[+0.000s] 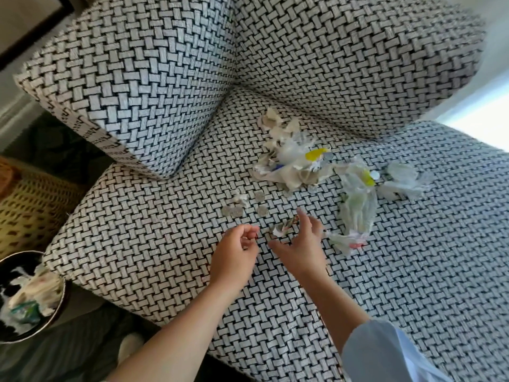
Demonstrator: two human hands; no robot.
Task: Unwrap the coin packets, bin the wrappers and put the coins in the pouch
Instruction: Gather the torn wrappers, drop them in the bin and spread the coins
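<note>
Several loose silver coins [236, 211] lie on the woven black-and-white sofa seat [154, 244]. Just in front of them my left hand [235, 255] has its fingers curled, pinching something small that looks like coins. My right hand [301, 244] is spread open, its fingertips at a small torn packet with coins [285, 226]. Behind, a heap of torn white wrappers [289, 164] with yellow bits and a few coins covers the seat. Crumpled clear plastic wrappers [358, 208] lie to the right. I see no pouch.
A round dark bin [59, 304] holding discarded wrappers stands on the floor at the lower left, beside the seat edge. A wicker basket [30, 199] sits further left. The sofa's armrest [124, 86] and back cushion [358, 59] rise behind the heap.
</note>
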